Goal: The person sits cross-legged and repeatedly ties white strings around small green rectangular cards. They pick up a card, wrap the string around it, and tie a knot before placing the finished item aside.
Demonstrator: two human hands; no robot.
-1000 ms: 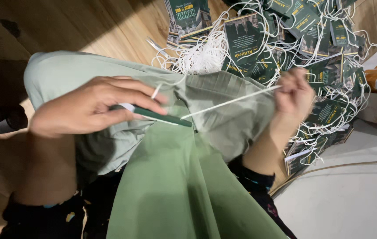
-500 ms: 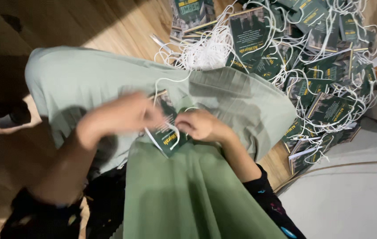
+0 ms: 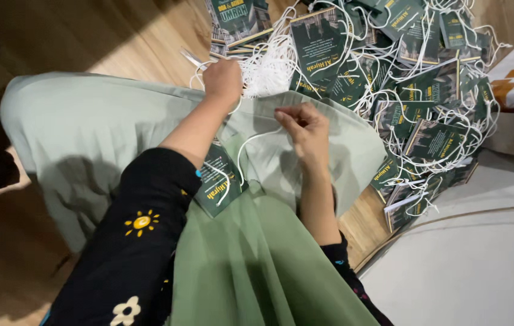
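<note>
A dark green tag [image 3: 218, 187] lies on the pale green cloth [image 3: 88, 133] in the lap, its white string [image 3: 246, 151] pinched in the right hand [image 3: 305, 130]. The left hand [image 3: 224, 78] seems closed on loose strings at the pile of tags [image 3: 402, 72].

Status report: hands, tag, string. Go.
Left hand closed on white strings at the pile. Right hand pinches the cord of the green tag on lap. Nothing blocking.
</note>
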